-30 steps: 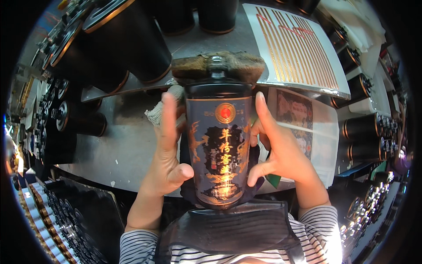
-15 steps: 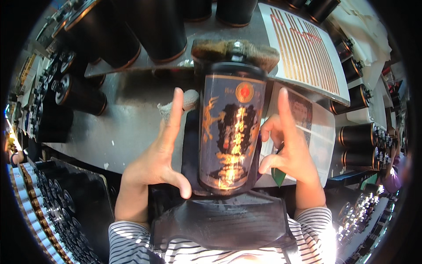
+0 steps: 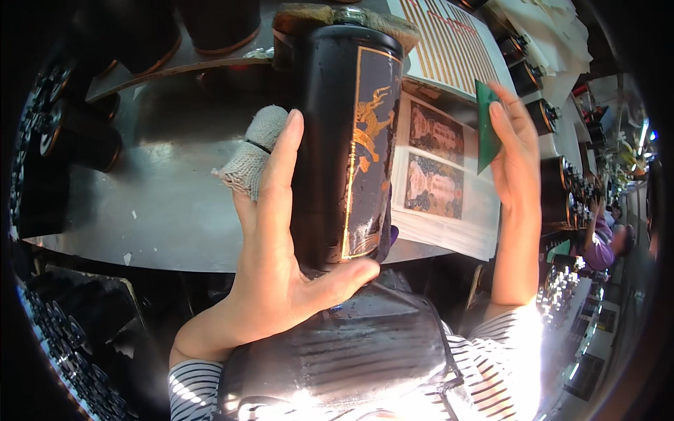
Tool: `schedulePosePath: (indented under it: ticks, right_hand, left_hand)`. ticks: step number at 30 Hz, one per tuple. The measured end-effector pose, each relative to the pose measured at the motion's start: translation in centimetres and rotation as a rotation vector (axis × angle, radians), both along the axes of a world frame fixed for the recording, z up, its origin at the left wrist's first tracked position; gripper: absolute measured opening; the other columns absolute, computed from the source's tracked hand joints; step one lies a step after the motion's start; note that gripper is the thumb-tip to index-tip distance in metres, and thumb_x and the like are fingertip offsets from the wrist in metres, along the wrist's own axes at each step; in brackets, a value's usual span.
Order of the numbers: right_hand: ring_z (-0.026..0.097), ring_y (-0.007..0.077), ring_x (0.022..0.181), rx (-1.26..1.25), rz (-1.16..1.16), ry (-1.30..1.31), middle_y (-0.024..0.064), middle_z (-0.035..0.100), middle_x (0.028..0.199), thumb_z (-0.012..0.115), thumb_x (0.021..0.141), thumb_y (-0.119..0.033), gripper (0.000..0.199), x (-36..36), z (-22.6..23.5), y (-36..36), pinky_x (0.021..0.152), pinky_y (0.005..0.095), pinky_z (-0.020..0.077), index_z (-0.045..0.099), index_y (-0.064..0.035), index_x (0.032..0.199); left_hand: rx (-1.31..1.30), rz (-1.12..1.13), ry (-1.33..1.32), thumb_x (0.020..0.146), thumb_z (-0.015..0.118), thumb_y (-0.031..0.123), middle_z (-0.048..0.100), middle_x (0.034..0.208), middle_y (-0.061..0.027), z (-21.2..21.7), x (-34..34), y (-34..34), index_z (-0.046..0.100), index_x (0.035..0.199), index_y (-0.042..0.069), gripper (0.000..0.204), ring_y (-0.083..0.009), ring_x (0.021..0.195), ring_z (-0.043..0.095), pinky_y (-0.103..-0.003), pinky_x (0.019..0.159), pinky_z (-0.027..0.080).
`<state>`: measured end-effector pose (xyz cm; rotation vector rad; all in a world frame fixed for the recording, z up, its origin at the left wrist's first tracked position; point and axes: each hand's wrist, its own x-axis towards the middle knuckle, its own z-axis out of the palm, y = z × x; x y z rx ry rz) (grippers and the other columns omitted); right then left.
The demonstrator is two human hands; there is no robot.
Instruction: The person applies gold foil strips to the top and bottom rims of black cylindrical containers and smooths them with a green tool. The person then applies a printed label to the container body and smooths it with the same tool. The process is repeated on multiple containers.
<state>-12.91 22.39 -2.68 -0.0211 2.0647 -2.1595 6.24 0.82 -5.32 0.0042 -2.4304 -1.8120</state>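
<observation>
A large black cylindrical bottle lies tilted before me, its upper end at a wooden rest. A dark gold-edged label with a golden figure is on its right side. My left hand lies along the bottle's lower left, fingers stretched and thumb spread across near its bottom end. A grey knitted cover with a black band sits on one finger of that hand. Off to the bottle's right, my right hand pinches a flat green scraper between thumb and fingers.
A stack of printed decal sheets lies right of the bottle. Beyond it is a gold-striped sheet. More black bottles stand at left, behind and right. Another person in purple is at far right.
The bottle has turned so its label faces right and bare black side shows. My right hand has moved up and right with the green scraper. My left thumb has come across the bottle's bottom end.
</observation>
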Motion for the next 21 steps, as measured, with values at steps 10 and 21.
schedulePosePath:
  ticks: [10,21]
  right_hand:
    - [0.068,0.0171,0.071,0.274,0.350,1.215,0.0122,0.067,0.083,0.072,0.072,0.001,0.023,2.9,1.4,-6.6,0.072,0.0251,0.0522,0.065,0.0031,0.094]
    - [0.063,0.0193,0.077,0.376,0.566,1.614,0.0107,0.063,0.088,0.069,0.076,-0.012,0.022,9.2,-1.5,-5.6,0.067,0.0230,0.0509,0.064,-0.0033,0.095]
  left_hand:
    - [-0.084,0.009,-0.009,0.083,0.060,0.003,0.027,0.146,-0.0189,-0.5,-0.2,-0.1,-0.006,0.149,0.007,0.094,-0.0242,0.127,0.042,-0.036,0.103,0.037]
    - [0.270,0.399,0.176,0.097,0.041,0.009,0.048,0.134,-0.0174,-2.4,1.4,-1.2,0.043,0.132,-0.006,0.039,-0.0234,0.121,0.050,-0.036,0.105,0.037]
